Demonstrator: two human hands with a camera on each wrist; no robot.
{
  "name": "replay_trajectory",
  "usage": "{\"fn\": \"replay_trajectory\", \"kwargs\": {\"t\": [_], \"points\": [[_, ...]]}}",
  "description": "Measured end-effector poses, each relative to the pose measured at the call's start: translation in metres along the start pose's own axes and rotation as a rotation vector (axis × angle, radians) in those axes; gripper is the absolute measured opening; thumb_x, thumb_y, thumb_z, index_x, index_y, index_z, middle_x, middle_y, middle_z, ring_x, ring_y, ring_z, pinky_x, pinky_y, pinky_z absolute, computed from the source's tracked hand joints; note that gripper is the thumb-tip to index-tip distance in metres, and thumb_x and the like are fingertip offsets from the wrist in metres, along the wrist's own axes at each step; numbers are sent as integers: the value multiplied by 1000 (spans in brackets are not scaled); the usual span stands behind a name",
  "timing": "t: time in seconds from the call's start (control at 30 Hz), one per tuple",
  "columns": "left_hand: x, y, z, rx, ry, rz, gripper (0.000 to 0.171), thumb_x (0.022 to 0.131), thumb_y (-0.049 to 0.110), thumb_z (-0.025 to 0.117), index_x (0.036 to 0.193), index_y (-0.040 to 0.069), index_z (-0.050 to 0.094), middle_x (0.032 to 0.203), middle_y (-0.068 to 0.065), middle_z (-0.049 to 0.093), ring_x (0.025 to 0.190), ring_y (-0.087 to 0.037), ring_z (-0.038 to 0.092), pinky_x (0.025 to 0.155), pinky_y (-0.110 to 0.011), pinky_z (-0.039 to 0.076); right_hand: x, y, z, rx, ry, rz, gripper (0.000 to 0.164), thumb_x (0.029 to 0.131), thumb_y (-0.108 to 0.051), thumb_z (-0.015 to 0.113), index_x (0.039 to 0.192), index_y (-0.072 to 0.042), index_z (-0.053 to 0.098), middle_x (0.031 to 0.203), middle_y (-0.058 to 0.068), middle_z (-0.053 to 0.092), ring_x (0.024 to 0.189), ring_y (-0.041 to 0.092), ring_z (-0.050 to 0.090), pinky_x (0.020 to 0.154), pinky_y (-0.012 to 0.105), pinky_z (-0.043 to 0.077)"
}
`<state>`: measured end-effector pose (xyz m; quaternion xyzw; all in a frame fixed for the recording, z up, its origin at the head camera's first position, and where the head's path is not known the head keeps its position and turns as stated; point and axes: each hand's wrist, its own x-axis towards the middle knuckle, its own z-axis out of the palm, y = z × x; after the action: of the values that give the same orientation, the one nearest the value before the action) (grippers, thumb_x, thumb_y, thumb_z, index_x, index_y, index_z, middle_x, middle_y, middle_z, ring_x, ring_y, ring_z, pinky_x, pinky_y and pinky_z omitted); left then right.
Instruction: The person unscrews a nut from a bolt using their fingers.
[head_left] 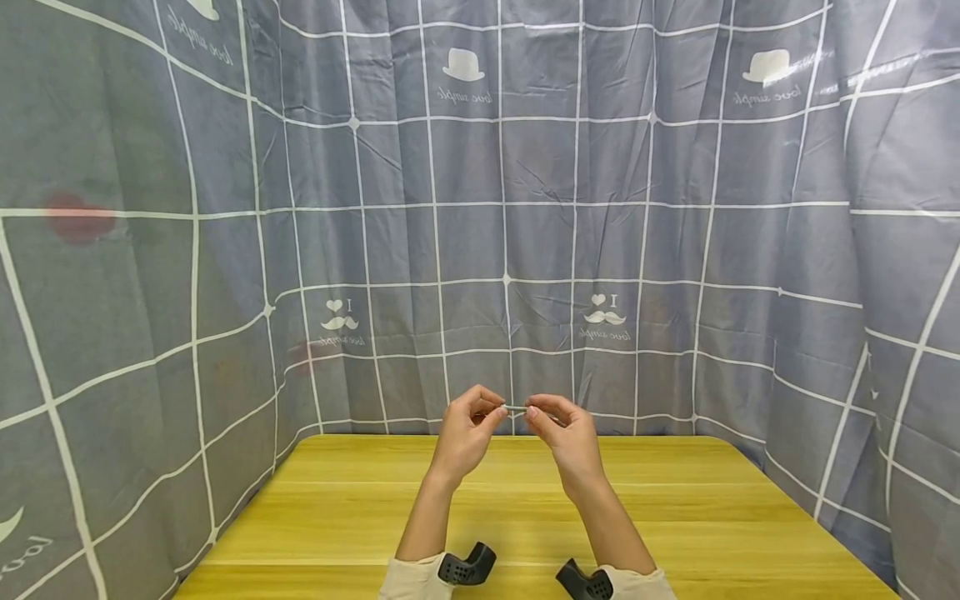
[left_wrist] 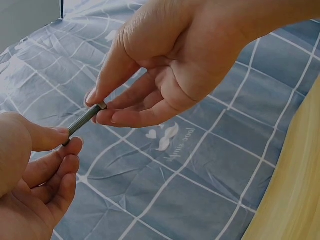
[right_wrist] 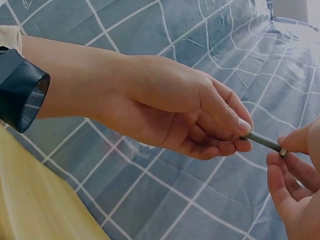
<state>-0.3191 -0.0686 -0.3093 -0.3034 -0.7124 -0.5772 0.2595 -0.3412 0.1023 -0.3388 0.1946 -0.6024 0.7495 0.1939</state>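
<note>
Between both hands, lifted over the far part of the table, a slim grey threaded bolt (head_left: 514, 407) lies crosswise. My left hand (head_left: 459, 437) pinches one end of it between thumb and fingertips. At the opposite end, the thumb and fingertips of my right hand (head_left: 576, 442) pinch a small silvery nut (right_wrist: 283, 152). The thread (left_wrist: 81, 122) shows bare between the two hands in the left wrist view. The left fingertips mostly hide the bolt's other end, of which only a dark bit shows.
A yellow wood-grain table (head_left: 510, 492) lies under the forearms. Grey-blue curtains (head_left: 540, 167) with white grid lines hang behind it and along both sides. Each wrist wears a black camera mount, the left one (head_left: 468, 565) and the right one (head_left: 585, 579), over pale sleeves.
</note>
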Motion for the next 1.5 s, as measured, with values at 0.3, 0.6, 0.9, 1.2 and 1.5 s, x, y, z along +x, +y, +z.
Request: {"fn": "replay_trajectory", "kwargs": {"t": [0.3, 0.6, 0.9, 1.2, 1.5], "points": [[0, 0, -1, 11, -6, -4, 5, 98, -5, 66, 99, -10, 65, 89, -18, 70, 71, -21, 56, 67, -27, 45, 0, -1, 1, -64, 7, 41, 27, 99, 0, 68, 124, 10, 67, 125, 19, 64, 107, 25, 69, 94, 30, 53], [0, -3, -2, -4, 20, 2, 5, 98, -7, 65, 101, -11, 65, 90, -18, 71, 74, -28, 59, 68, -27, 45, 0, -1, 1, -24, -19, 68, 25, 99, 3, 68, 123, 9, 66, 112, 18, 68, 97, 21, 71, 90, 32, 55], [0, -1, -2, 3, 32, 1, 4, 97, -7, 65, 99, -10, 64, 90, -17, 71, 74, -20, 58, 68, -27, 46, 0, 0, -1, -31, -42, 21, 24, 100, -3, 68, 120, 9, 66, 112, 17, 68, 104, 24, 68, 94, 32, 53], [1, -5, 0, 9, 31, 9, 4, 98, -7, 65, 99, -11, 64, 90, -17, 70, 73, -22, 58, 68, -27, 46, 1, 1, -1, -39, -22, 1, 21, 98, 0, 70, 117, 8, 67, 118, 23, 67, 107, 29, 66, 92, 33, 54], [1, -9, 2, 9, 38, 2, 3, 98, -8, 64, 100, -10, 64, 88, -17, 70, 74, -28, 59, 69, -28, 46, -1, 1, -1, -58, -30, -32, 25, 97, 1, 71, 120, 8, 67, 119, 18, 68, 103, 28, 67, 89, 34, 56]]}}
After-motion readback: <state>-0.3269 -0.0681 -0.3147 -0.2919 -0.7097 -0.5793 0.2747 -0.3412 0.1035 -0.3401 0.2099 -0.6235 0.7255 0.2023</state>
